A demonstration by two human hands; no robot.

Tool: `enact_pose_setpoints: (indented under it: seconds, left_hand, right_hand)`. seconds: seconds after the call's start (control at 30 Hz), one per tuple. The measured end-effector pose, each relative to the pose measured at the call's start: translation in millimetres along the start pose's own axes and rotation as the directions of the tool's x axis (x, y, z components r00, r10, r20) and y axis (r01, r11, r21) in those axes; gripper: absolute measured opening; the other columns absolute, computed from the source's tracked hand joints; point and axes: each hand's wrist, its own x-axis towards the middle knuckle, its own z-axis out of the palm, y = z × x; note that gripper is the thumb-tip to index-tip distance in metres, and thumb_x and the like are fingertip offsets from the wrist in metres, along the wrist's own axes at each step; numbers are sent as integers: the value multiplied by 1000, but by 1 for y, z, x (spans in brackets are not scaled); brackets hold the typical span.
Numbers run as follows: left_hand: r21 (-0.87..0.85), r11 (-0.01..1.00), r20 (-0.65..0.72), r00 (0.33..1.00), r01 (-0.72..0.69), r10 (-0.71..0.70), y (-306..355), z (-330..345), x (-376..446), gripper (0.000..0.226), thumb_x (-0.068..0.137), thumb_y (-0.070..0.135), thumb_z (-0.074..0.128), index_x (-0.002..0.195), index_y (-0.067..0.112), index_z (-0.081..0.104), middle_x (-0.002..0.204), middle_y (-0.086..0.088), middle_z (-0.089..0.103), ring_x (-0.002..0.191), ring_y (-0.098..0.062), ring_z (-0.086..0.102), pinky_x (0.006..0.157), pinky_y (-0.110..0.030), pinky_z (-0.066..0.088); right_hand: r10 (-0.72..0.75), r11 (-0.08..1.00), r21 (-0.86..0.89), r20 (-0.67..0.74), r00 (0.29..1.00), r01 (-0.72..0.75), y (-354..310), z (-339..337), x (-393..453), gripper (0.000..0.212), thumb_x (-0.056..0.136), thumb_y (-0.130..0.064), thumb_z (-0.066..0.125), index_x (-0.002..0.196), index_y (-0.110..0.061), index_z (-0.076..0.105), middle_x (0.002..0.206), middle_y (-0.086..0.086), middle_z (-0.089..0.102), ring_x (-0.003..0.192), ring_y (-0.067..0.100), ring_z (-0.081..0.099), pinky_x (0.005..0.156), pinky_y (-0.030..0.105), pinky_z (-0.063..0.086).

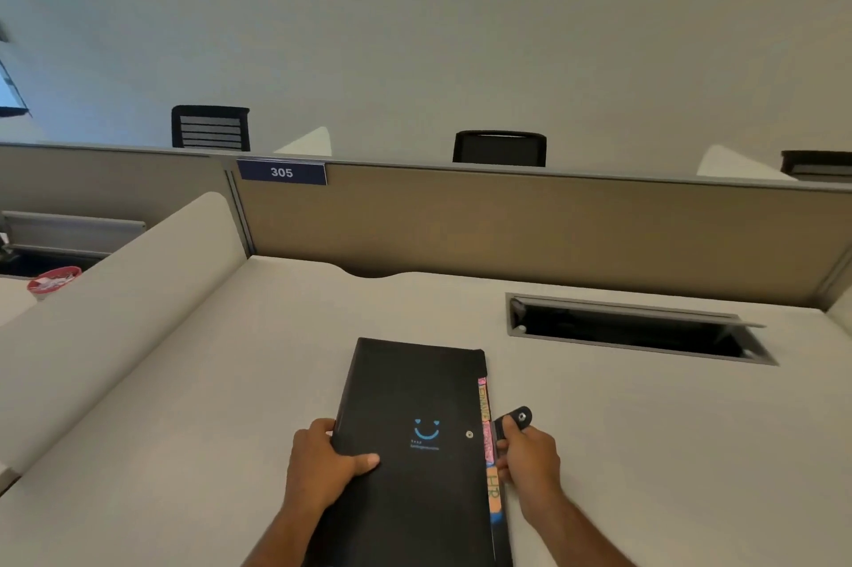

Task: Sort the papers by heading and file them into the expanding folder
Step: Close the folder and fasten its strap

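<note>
A black expanding folder point(410, 386) with a blue smiley print lies flat on the white desk point(645, 451), its long side running away from me. Coloured tab labels point(487, 437) stick out along its right edge; one orange tab reads "HR". My left hand point(322, 465) grips the folder's left edge, thumb lying on the cover. My right hand point(530, 456) pinches the black snap strap point(516, 419) at the right edge, lifted off the snap stud point(469, 434) on the cover. No loose papers are in view.
An open cable hatch point(636, 331) is sunk into the desk at the back right. A tan partition point(530, 225) with a "305" sign point(281, 172) closes the back. A low white divider point(120, 299) runs along the left. Office chairs stand beyond.
</note>
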Motion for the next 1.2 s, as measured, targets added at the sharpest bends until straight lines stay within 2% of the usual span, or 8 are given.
enact_pose_setpoints:
  seconds: [0.2, 0.43, 0.6, 0.8, 0.93, 1.07, 1.2]
  left_hand:
    - [83, 994, 59, 996, -65, 60, 20, 46, -14, 86, 52, 47, 95, 122, 21, 52, 119, -2, 57, 89, -14, 60, 86, -34, 56]
    - [135, 983, 123, 987, -124, 107, 49, 96, -37, 85, 56, 55, 91, 123, 23, 49, 119, 1, 52, 94, -12, 56, 88, -32, 55]
    - [133, 982, 148, 982, -136, 116, 65, 128, -53, 99, 58, 59, 88, 138, 22, 44, 133, -3, 51, 116, -21, 59, 98, -37, 53]
    - [146, 983, 155, 984, -114, 91, 78, 156, -68, 105, 56, 66, 85, 141, 25, 39, 140, -1, 47, 122, -21, 56, 99, -37, 51]
    - [177, 978, 153, 985, -110, 84, 86, 172, -74, 106, 54, 69, 84, 140, 27, 40, 139, 0, 48, 121, -20, 57, 98, -36, 52]
    - [221, 968, 152, 985, -119, 87, 91, 185, -77, 106, 54, 72, 82, 140, 27, 40, 139, 0, 49, 122, -20, 57, 98, -35, 51]
    - [273, 951, 160, 982, -146, 105, 96, 195, -79, 105, 54, 78, 76, 139, 28, 39, 136, 2, 49, 119, -18, 57, 97, -33, 52]
  right_hand:
    - [32, 999, 15, -81, 996, -31, 16, -57, 8, 38, 102, -31, 52, 74, -8, 65, 66, 8, 68, 55, 18, 63, 52, 24, 49]
    - [59, 998, 24, -157, 986, -56, 35, -116, 16, 38, 101, -30, 53, 79, -5, 69, 68, 9, 69, 55, 18, 63, 52, 24, 49]
    - [66, 998, 21, -191, 979, -63, 43, -152, 25, 38, 101, -30, 52, 73, -8, 66, 68, 10, 69, 58, 20, 64, 59, 28, 51]
    - [64, 998, 5, -210, 976, -64, 52, -182, 38, 38, 101, -31, 52, 73, -10, 66, 68, 8, 68, 60, 20, 64, 64, 31, 53]
    - [60, 998, -15, -241, 969, -66, 55, -197, 45, 38, 101, -33, 53, 68, -15, 62, 66, 5, 68, 60, 18, 65, 56, 25, 50]
    - [53, 997, -47, -223, 973, -65, 58, -208, 55, 36, 101, -34, 53, 70, -17, 61, 69, 5, 69, 64, 20, 67, 66, 31, 56]
    - [5, 995, -99, -218, 976, -28, 61, -219, 64, 38, 101, -36, 51, 69, -17, 61, 67, 4, 68, 63, 18, 67, 58, 26, 51]
